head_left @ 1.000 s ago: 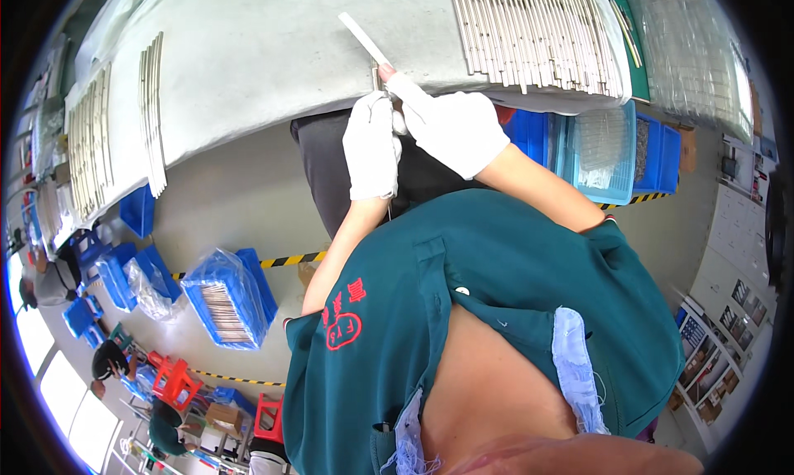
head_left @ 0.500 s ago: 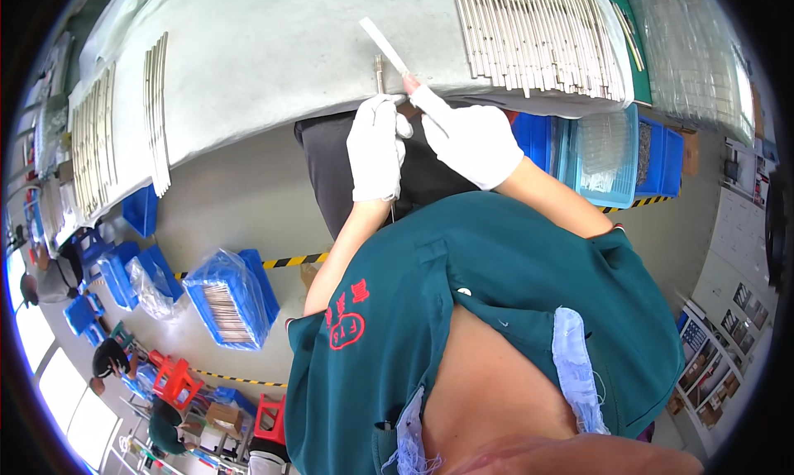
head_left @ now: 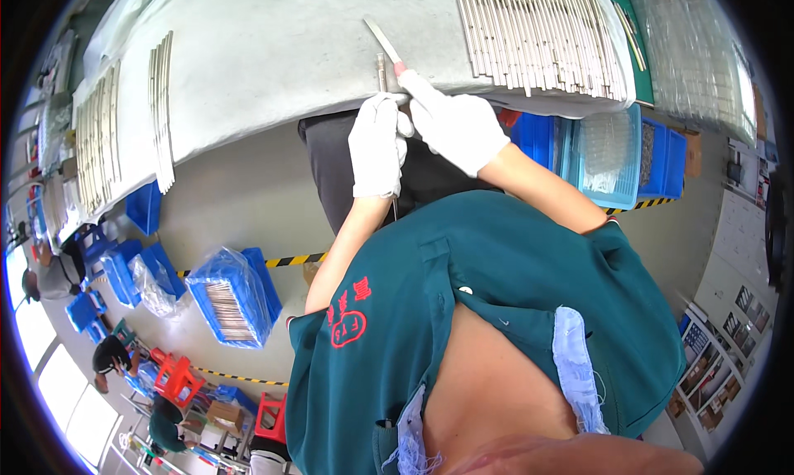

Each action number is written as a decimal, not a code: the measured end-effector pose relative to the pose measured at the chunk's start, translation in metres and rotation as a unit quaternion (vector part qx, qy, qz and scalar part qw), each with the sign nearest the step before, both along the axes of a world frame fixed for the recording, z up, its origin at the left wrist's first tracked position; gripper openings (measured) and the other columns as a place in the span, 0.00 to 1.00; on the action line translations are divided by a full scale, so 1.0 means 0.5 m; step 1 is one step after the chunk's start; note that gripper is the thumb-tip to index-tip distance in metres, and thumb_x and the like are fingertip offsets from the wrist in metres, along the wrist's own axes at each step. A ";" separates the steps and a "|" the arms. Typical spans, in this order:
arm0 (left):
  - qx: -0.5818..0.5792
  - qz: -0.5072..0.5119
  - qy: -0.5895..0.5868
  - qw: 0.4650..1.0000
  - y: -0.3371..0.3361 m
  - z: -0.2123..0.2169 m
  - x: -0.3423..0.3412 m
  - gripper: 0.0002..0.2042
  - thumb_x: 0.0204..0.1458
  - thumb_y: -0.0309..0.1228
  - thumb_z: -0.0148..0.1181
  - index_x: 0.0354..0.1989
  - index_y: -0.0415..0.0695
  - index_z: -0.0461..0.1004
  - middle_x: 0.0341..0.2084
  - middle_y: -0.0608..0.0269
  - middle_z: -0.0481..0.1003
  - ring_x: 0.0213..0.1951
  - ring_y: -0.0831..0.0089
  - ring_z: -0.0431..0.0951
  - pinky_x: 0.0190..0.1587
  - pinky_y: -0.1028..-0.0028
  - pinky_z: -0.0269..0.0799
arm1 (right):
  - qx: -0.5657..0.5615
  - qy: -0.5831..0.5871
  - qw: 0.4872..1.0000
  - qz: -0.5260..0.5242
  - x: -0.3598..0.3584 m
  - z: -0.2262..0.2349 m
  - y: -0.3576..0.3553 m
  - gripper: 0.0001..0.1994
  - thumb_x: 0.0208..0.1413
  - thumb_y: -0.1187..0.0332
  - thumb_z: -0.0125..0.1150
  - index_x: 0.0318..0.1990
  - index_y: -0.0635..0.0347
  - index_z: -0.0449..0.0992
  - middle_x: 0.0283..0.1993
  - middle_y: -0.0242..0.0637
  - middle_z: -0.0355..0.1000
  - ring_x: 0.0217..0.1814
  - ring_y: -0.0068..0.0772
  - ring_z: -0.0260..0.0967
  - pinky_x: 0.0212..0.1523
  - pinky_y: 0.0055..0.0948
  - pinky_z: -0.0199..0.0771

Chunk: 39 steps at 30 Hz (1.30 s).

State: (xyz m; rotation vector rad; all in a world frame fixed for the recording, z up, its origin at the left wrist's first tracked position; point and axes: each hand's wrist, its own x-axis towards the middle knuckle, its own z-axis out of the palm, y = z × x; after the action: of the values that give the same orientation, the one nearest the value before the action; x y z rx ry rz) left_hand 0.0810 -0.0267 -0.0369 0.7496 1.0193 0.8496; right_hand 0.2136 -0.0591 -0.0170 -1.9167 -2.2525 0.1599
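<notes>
White gloves cover both of my hands. My left hand (head_left: 377, 148) is closed around a thin metal rod (head_left: 381, 75) at the table's front edge. The rod's far end sticks out past the fingers, and its lower part shows again below the wrist. In my right hand (head_left: 460, 133) is a knife-like tool with a pinkish handle (head_left: 400, 67) and a narrow pale blade (head_left: 380, 37). The blade slants up and left over the table, just right of the rod's end and seemingly apart from it. My right fingertips are close beside the left thumb.
Many metal rods (head_left: 538, 37) lie in a row on the grey-covered table (head_left: 273, 53) at right. Smaller groups of rods (head_left: 161, 111) lie at left. Blue bins (head_left: 662, 157) stand below right; a plastic-lined blue crate of rods (head_left: 227, 301) is on the floor. Other people work far left.
My right hand has moved slightly left, closer to my left hand. The blade has turned and now looks narrower. My left hand still grips the rod in nearly the same place.
</notes>
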 end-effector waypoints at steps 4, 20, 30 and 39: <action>-0.002 -0.024 -0.004 1.000 0.005 0.001 -0.006 0.10 0.59 0.32 0.46 0.39 0.39 0.71 0.17 0.70 0.68 0.11 0.89 0.54 0.13 0.85 0.47 | -0.091 0.316 0.943 -0.046 0.017 0.032 0.010 0.26 0.58 0.70 0.46 0.65 0.51 0.54 0.23 0.36 0.68 0.19 0.21 0.64 0.26 0.22 0.69; 0.570 -0.035 0.564 0.597 0.147 0.174 -0.117 0.21 0.47 0.32 0.61 0.51 0.43 0.68 0.51 0.49 0.67 0.52 0.54 0.67 0.54 0.63 0.63 | 0.128 0.654 0.716 -0.208 0.123 0.196 -0.005 0.19 0.62 0.58 0.46 0.38 0.67 0.75 0.22 0.28 0.67 0.19 0.14 0.57 0.21 0.15 0.57; 0.248 0.015 0.847 0.470 0.326 0.028 -0.412 0.30 0.54 0.56 0.42 0.55 0.46 0.65 0.56 0.57 0.64 0.58 0.58 0.61 0.54 0.53 0.58 | 0.267 -0.029 0.946 -0.181 0.221 0.083 -0.022 0.08 0.48 0.56 0.57 0.32 0.45 0.75 0.22 0.32 0.63 0.25 0.31 0.67 0.23 0.30 0.68; 0.269 -0.037 0.823 0.499 0.340 0.071 -0.343 0.19 0.53 0.45 0.48 0.51 0.54 0.70 0.46 0.56 0.72 0.49 0.58 0.70 0.49 0.58 0.65 | 0.134 -0.018 0.978 -0.156 0.214 0.075 -0.012 0.09 0.49 0.57 0.53 0.29 0.50 0.72 0.24 0.33 0.65 0.28 0.34 0.67 0.30 0.34 0.67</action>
State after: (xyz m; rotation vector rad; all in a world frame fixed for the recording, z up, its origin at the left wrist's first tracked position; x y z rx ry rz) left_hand -0.0906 0.1433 -0.0015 2.3388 2.3770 0.0334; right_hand 0.3205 -0.0650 0.0205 -2.0975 -1.8454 -0.2114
